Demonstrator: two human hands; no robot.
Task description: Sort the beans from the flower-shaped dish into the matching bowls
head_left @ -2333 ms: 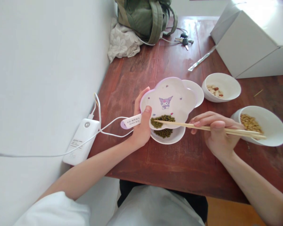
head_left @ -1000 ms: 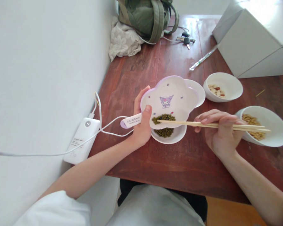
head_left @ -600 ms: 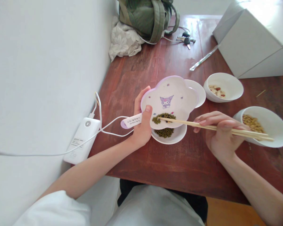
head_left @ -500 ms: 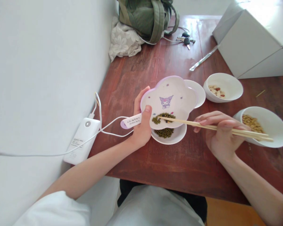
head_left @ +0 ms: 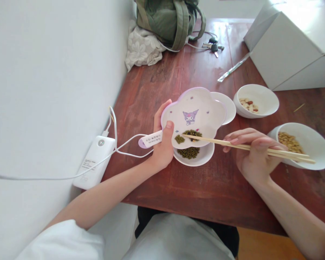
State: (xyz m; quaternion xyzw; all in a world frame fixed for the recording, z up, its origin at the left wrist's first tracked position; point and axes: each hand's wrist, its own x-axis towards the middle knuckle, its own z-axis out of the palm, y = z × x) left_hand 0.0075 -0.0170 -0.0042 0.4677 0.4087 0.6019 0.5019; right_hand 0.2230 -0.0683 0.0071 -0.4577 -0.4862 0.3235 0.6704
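My left hand (head_left: pixel 164 144) grips a white, purple-rimmed, cloud-shaped plate (head_left: pixel 197 104) by its handle side, thumb on top. The plate is tilted toward me and bears a cartoon figure. Small green beans (head_left: pixel 192 135), mixed with some darker and yellowish bits, lie in two clusters near its lower edge. My right hand (head_left: pixel 256 153) is closed around a pair of wooden chopsticks (head_left: pixel 227 144), whose tips touch the plate between the clusters. Partly under the plate stands a white bowl (head_left: pixel 206 158) with more green beans (head_left: pixel 189 152).
Behind the plate is another white bowl (head_left: pixel 229 107). To the right stand a bowl with pale and reddish nuts (head_left: pixel 271 99) and a bowl of yellow beans (head_left: pixel 316 148). A power bank (head_left: pixel 96 162) with cables lies left. Farther back are keys (head_left: pixel 213 47), a backpack (head_left: pixel 162 21) and a white box (head_left: pixel 289 54).
The chopstick tips have shifted slightly to the right. The green beans on the plate now lie in two clusters with a clearer gap between them. My left hand and the plate have hardly moved.
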